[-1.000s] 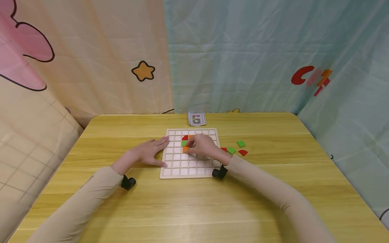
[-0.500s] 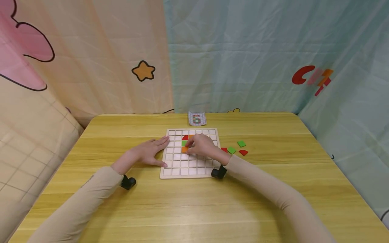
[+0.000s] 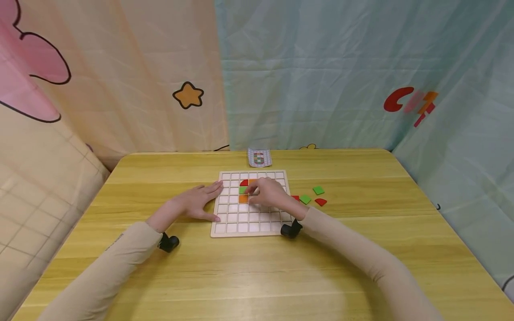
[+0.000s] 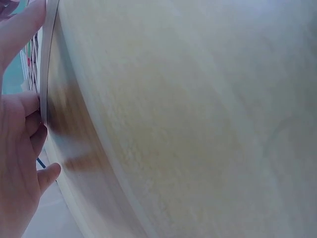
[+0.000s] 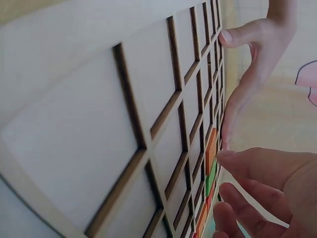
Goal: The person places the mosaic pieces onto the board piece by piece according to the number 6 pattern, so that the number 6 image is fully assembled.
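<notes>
A pale wooden grid board [image 3: 242,228] lies on the table. My left hand [image 3: 198,203] rests at its left edge with fingers and thumb spread, fingertips and thumb tip on the frame. Over the board's middle is my right hand [image 3: 270,191], fingers bent and thumb apart from them, close to the tiles. An orange square tile [image 3: 243,199] sits in a cell by the thumb tip. Above it are a green tile [image 3: 242,190] and a red quarter-round tile [image 3: 244,183], with another orange tile [image 3: 252,181] beside that one. In the right wrist view nothing shows between thumb and fingers.
Right of the board lie two green tiles [image 3: 318,190], a red quarter-round piece [image 3: 321,202] and a red tile [image 3: 295,198] partly behind the right wrist. Behind the board is a paper card [image 3: 259,158] with a coloured grid pattern. Curtains stand along the table's back.
The right thumb has shifted slightly right, away from the lower orange tile, which shows a little more. The left hand stays where it was.
</notes>
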A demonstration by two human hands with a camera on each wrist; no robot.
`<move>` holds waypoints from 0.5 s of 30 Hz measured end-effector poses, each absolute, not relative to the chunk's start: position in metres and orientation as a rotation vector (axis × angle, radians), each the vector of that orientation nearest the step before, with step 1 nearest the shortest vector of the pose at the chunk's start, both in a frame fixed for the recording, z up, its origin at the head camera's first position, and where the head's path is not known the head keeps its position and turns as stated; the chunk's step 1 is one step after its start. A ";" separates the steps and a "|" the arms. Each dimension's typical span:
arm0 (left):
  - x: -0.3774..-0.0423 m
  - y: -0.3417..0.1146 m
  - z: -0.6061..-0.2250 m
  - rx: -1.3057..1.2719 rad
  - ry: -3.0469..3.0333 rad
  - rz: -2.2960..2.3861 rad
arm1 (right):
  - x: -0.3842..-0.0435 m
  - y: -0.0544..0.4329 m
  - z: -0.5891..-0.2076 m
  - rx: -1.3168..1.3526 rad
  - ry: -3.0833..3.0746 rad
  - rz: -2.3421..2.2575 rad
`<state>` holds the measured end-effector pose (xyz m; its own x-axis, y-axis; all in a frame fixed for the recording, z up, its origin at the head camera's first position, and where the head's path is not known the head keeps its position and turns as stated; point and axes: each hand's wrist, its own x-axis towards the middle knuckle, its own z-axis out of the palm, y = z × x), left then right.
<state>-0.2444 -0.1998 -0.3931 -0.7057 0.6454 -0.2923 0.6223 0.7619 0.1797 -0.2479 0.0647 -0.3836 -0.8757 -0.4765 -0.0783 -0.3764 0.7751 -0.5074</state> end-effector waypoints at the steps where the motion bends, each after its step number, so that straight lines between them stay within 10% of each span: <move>1: -0.244 -0.200 -0.393 0.976 2.622 0.099 | -0.247 0.066 -0.382 -0.674 2.769 -0.731; 15: -0.243 -0.201 -0.393 0.986 2.626 0.091 | -0.251 0.108 -0.374 -0.681 2.779 -0.847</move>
<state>-0.2433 -0.2011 -0.3928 -0.7043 0.6499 -0.2856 0.6285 0.7579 0.1748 -0.2507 0.1075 -0.3739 -0.8841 -0.4669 -0.0172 -0.3779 0.7362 -0.5613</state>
